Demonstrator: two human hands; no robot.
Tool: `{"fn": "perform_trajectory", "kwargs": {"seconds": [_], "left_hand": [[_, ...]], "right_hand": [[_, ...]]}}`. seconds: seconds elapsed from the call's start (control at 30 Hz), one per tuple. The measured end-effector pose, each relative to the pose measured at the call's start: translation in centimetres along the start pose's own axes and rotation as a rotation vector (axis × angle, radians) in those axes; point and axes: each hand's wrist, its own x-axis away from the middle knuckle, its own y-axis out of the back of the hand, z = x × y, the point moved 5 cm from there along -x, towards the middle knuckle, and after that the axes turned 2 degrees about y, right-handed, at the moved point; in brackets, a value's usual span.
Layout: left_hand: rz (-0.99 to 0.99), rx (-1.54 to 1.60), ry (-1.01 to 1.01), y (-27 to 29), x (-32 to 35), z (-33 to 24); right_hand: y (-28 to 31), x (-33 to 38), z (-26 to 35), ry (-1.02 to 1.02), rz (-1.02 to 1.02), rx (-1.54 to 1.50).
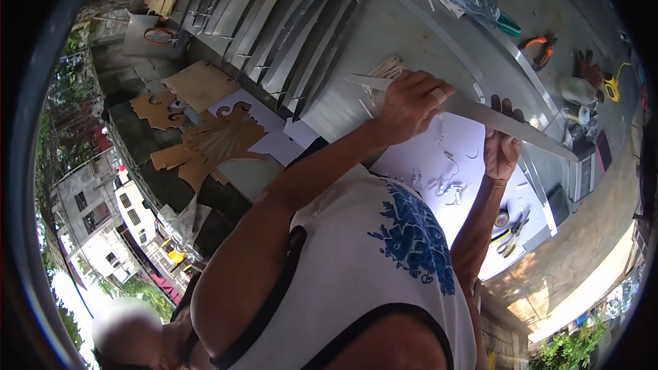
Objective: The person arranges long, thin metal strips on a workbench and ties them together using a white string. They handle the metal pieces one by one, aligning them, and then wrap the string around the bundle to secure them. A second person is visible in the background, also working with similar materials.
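both hands, left hand (411, 104) and right hand (502, 149), grip a long pointed metal strip (480, 115) above the white paper sheet (439, 147), while finished strips (288, 27) lie far left.

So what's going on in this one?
A person in a white sleeveless shirt holds a long, thin metal strip over a work table. The left hand grips it near one end; the right hand supports it further along. White paper lies underneath, and more metal strips lie side by side further back on the table.
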Motion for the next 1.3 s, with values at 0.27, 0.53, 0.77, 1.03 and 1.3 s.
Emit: {"fn": "perform_trajectory", "kwargs": {"seconds": [0.27,0.53,0.77,1.03,1.3], "left_hand": [[0.029,0.004,-0.005,-0.7,-0.6,-1.0],[0.022,0.017,-0.01,-0.7,-0.4,-1.0],[0.023,0.058,-0.02,-1.0,-0.4,-0.9],[-0.009,0.007,0.012,-0.8,0.5,-1.2],[-0.005,0.032,0.021,-0.1,1.4,-1.3]], "right_hand": [[0.8,0.3,1.8,0.04,-0.069,-0.008],[0.2,0.3,1.7,0.037,-0.06,-0.002],[-0.9,0.8,1.5,0.055,-0.088,0.078],[-3.2,0.8,1.0,0.047,-0.033,0.244],[-4.5,1.6,0.6,0.029,-0.068,0.274]]}}
